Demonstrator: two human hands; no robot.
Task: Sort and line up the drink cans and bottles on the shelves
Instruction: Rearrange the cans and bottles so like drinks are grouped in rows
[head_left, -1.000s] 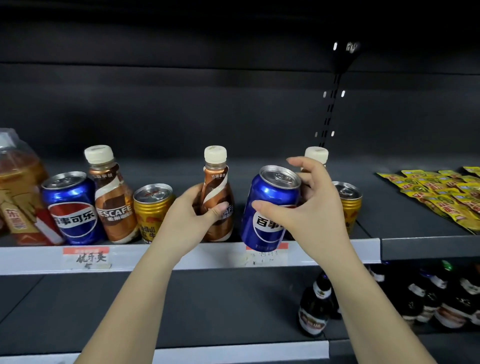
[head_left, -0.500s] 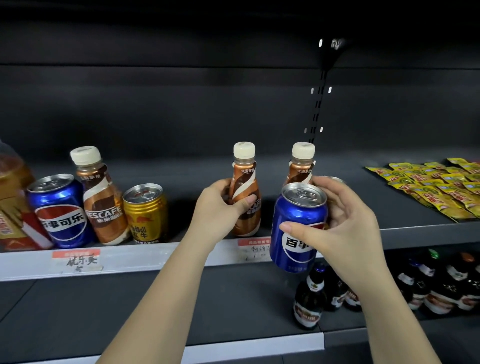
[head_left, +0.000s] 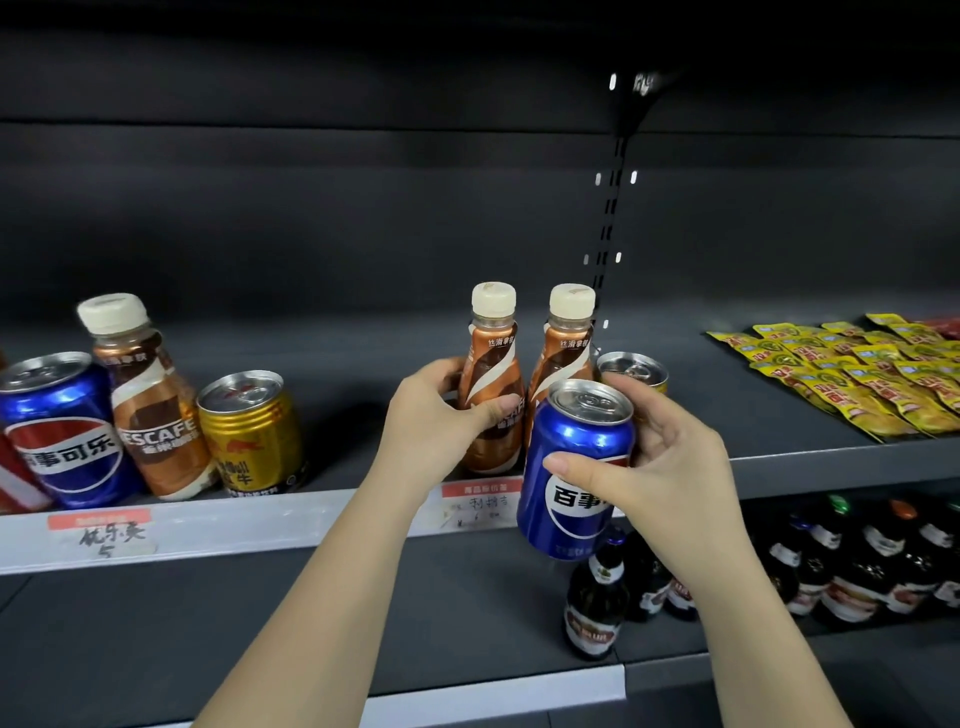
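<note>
Head view: left hand has slid its gripped bottle beside bottle 2 — coffees now paired; right hand clutches the can, probably off-shelf.

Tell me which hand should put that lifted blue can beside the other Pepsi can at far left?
Probably the right hand: it already grips the blue can off the shelf; the left hand holds a coffee bottle.

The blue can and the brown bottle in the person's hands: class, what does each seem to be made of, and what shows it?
Blue can: likely aluminium, a glossy printed body with a bare silvery top and pull tab.

Brown bottle: probably plastic, with a shiny brown and cream wrap label, a clear neck and a matte cream screw cap; glass cannot be ruled out.
</note>
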